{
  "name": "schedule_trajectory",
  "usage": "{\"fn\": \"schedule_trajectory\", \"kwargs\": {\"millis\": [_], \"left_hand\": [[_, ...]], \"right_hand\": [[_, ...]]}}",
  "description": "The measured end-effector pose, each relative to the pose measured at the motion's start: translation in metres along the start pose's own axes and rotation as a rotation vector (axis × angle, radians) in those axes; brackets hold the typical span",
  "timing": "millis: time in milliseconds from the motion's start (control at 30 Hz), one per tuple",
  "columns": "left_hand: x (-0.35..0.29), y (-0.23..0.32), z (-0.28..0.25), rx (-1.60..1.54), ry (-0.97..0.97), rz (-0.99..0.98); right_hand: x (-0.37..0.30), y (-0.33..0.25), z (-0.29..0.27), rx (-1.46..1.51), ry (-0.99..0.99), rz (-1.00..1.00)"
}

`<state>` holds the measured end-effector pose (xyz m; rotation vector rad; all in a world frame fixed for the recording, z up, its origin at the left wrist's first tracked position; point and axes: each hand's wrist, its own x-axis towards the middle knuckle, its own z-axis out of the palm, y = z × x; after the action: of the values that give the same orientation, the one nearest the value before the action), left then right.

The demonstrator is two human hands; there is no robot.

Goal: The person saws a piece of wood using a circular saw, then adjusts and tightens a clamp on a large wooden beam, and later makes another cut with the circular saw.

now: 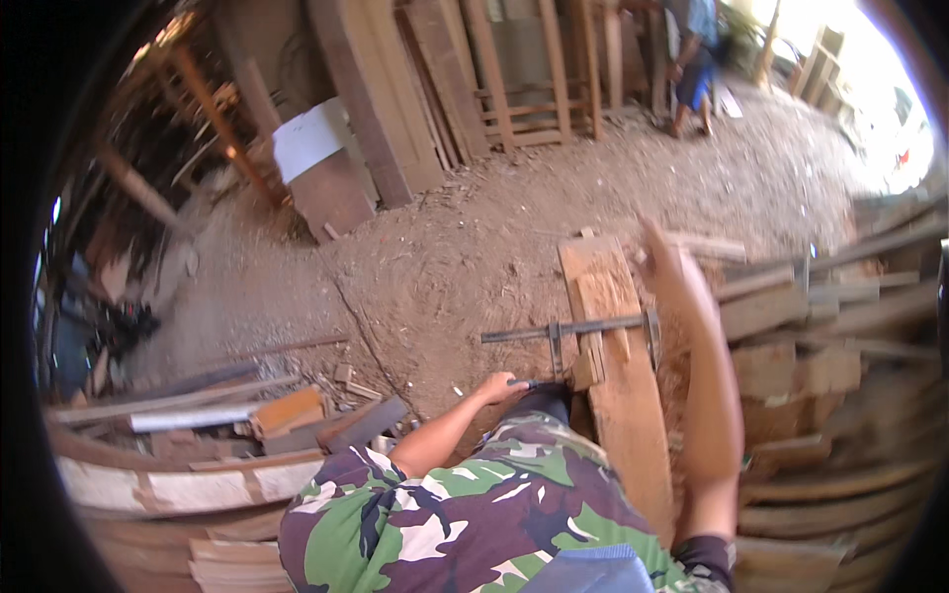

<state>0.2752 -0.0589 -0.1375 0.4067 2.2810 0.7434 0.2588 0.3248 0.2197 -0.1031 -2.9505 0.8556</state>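
A long wooden plank [633, 410] runs away from my body, with a smaller board [605, 295] lying on its far part. Across it sits a dark metal bar clamp [514, 335], one jaw on each side. A small wood block [589, 362] stands between the near jaw and the plank. My left hand [502, 386] is closed on the clamp's handle [529, 383], left of the plank. Raised beyond the plank's right edge, my right hand [670, 269] is blurred by motion. Its fingers look apart, and I see nothing in them.
Stacked timber [791, 371] rises on the right. Scrap boards [287, 410] lie at the left. A brown panel [331, 193] with a white sheet [311, 138] and wooden frames [524, 74] stand at the back. Another person [694, 69] stands far right on the shaving-strewn floor [435, 267].
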Motion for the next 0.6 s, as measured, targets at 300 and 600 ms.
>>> {"fn": "schedule_trajectory", "kwargs": {"millis": [300, 600], "left_hand": [[0.022, -0.014, 0.01, 0.019, -0.11, 0.004], [0.02, 0.007, 0.003, 0.059, -0.02, 0.11]], "right_hand": [[0.183, -0.015, -0.031, -0.586, -0.195, -0.5], [-0.083, 0.287, 0.211, 0.028, -0.084, 0.643]]}}
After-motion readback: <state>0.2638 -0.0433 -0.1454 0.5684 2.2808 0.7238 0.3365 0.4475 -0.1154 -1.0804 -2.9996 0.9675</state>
